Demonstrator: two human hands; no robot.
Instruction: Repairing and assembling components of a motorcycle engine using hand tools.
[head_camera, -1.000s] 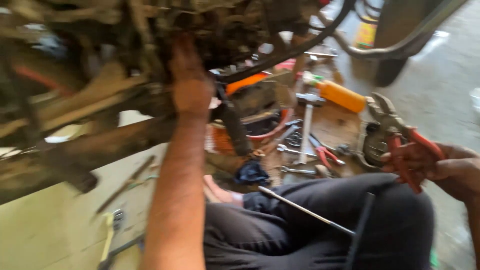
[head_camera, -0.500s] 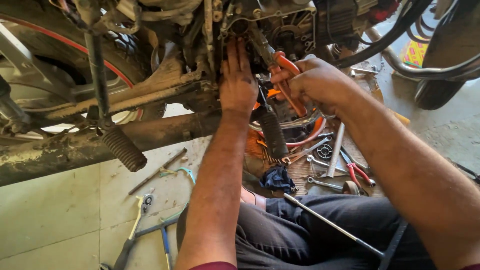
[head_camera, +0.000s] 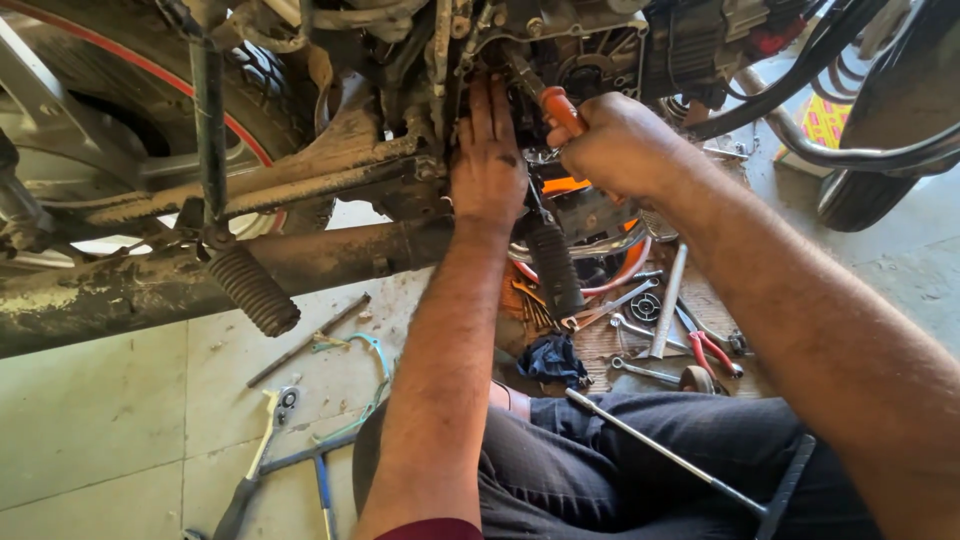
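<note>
Two hands at engine (head_camera: 600, 60) – left hand (head_camera: 487, 160) flat, open, right hand (head_camera: 615, 145) gripping orange-handled pliers (head_camera: 560, 105).

Motorcycle engine (head_camera: 600, 50): bare metal, matt, caked with grime.
Exhaust pipe (head_camera: 150, 285): metal, rough, dusty.
Footpeg (head_camera: 253, 290): black ribbed rubber, dirt-coated.
Pliers handle (head_camera: 562, 108) in right hand (head_camera: 615, 145): glossy orange plastic.
Wrenches (head_camera: 625, 300), lower centre: polished steel.
Rag (head_camera: 553, 358): dark blue cloth.
Floor (head_camera: 90, 420): smooth pale tile.
Trousers (head_camera: 600, 470): dark woven cloth.

Two hands on one motorcycle (head_camera: 330, 170), one footpeg (head_camera: 254, 290), one blue rag (head_camera: 553, 358), one T-handle wrench (head_camera: 690, 468).
</note>
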